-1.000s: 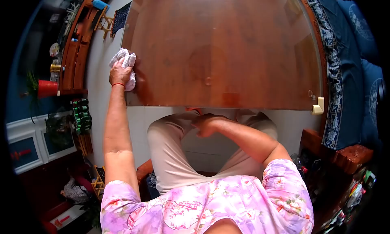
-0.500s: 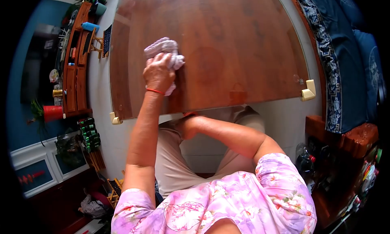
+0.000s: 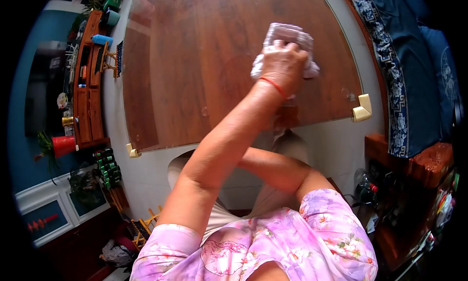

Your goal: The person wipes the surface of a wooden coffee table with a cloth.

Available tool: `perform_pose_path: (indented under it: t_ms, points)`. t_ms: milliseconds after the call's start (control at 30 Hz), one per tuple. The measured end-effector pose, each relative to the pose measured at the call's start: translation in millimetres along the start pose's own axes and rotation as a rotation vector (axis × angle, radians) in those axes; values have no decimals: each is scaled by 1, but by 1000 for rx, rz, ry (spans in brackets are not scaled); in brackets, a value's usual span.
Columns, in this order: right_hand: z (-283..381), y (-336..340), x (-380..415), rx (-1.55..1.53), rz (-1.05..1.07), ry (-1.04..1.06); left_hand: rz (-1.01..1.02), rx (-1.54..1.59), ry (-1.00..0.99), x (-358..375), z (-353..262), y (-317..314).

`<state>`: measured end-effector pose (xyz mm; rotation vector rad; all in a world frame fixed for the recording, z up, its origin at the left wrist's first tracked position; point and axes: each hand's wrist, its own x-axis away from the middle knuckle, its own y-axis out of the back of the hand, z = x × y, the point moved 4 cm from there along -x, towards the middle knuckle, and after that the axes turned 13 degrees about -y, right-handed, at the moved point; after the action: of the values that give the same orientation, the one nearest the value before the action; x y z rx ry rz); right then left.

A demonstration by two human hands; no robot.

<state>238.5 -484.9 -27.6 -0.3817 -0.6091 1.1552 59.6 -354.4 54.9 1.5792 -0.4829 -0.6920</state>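
My left hand (image 3: 282, 61) is shut on a crumpled white cloth (image 3: 287, 32) and presses it onto the glass-topped wooden table (image 3: 195, 71), near the table's right side. A red band circles that wrist. My left arm reaches diagonally across my body. My right forearm (image 3: 273, 166) lies over my lap below the table's near edge. The right hand itself is hidden behind the left arm.
Cream corner guards sit on the table's near right corner (image 3: 361, 108) and near left corner (image 3: 130, 151). A blue patterned seat (image 3: 414, 76) runs along the right. A wooden shelf (image 3: 87, 86) with small items and a red pot (image 3: 63, 145) stand at the left.
My left hand has swept the cloth across the table from its left edge through the middle to the right side. The right hand went from showing on my lap to hidden.
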Motion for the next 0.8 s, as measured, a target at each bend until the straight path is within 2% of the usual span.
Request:
perform_pose_path:
  t_ms: [167, 333, 433, 533, 800]
  points:
    - [-13, 2, 7, 184, -103, -48, -12, 107, -165, -55, -59, -13]
    - [-23, 11, 16, 374, -161, -123, 113, 142, -333, -98, -96, -16]
    - [-26, 14, 15, 450, -182, -165, 178, 217, -376, -95, -89, -11]
    - [-28, 15, 10, 508, -188, -192, 151, 224, -390, -81, -77, -9]
    - [-27, -2, -20, 658, -180, -216, 112, 210, -302, -13, -32, -1]
